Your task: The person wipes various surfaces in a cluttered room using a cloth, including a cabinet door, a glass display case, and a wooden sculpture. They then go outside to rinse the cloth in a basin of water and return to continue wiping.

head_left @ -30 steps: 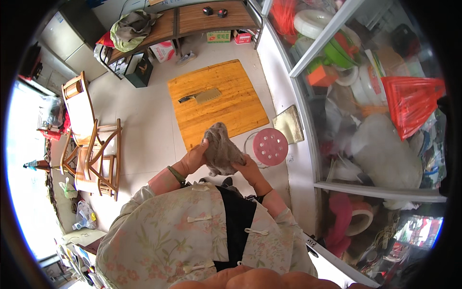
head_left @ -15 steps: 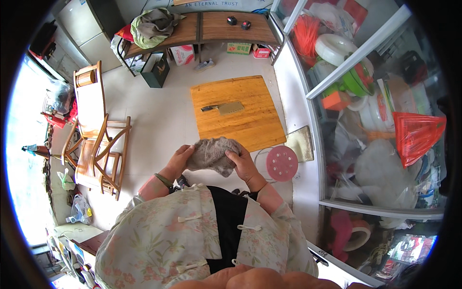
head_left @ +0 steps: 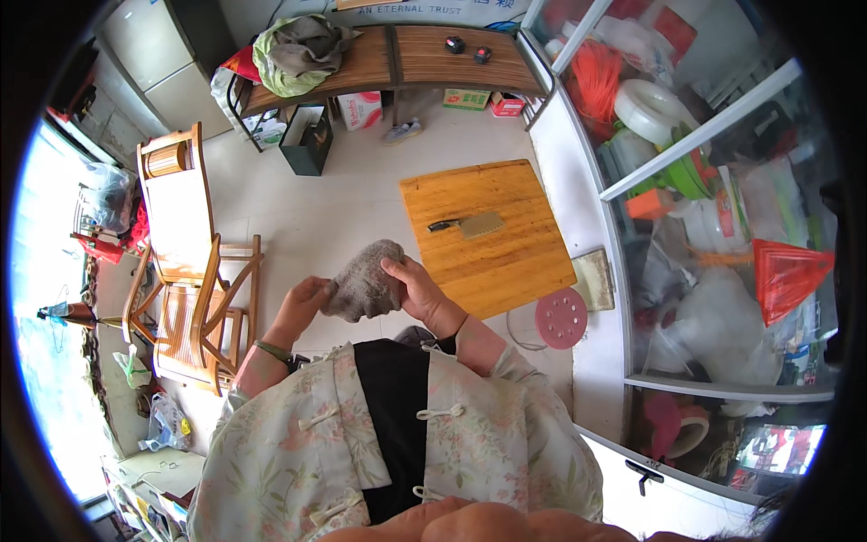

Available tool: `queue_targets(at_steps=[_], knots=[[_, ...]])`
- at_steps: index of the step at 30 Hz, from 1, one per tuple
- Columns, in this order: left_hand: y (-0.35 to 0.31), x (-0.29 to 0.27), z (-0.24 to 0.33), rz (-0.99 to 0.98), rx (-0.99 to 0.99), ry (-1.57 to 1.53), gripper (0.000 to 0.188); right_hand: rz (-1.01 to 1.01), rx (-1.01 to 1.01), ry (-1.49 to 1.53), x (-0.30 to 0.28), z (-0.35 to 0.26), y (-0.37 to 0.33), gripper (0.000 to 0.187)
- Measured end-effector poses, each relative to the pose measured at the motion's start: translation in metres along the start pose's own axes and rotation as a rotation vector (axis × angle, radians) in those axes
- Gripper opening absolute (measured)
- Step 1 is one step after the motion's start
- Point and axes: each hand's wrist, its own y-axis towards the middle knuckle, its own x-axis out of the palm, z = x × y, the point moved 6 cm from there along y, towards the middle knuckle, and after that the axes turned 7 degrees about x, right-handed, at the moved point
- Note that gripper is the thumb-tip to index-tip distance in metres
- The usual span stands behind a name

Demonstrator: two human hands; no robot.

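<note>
A crumpled grey-brown cloth (head_left: 366,282) hangs between my two hands in front of my body. My left hand (head_left: 308,300) pinches its left end. On the other side, my right hand (head_left: 417,287) grips it with the thumb on top; the fingers behind the cloth are hidden. Beyond and to the right stands a low wooden table (head_left: 515,271) with a yellow-brown top. A cleaver (head_left: 479,225) lies flat on it, its black handle toward the left. Neither hand touches the table or the cleaver.
A round pink stool (head_left: 561,318) stands near the table's front right corner, by a glass-fronted cabinet (head_left: 616,298) full of goods. A wooden reclining chair (head_left: 185,298) is at left. Against the far wall, a long brown bench (head_left: 452,63) carries clothing; a dark green bin (head_left: 307,140) stands before it.
My hands have shifted left with the cloth, which is now tilted and more bunched. The room's contents appear farther right as the view turned; the cleaver stays on the table.
</note>
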Motion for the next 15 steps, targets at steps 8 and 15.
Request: queue_targets(at_steps=[8,15], knots=[[0.082,-0.012,0.048,-0.042,-0.073,0.006,0.045,-0.209,-0.12,-0.242,0.037,-0.034,0.072,0.071],[0.207,-0.069,0.053,0.067,-0.089,-0.173,0.041,0.046,-0.042,-0.504,-0.001,-0.108,0.174,0.037]])
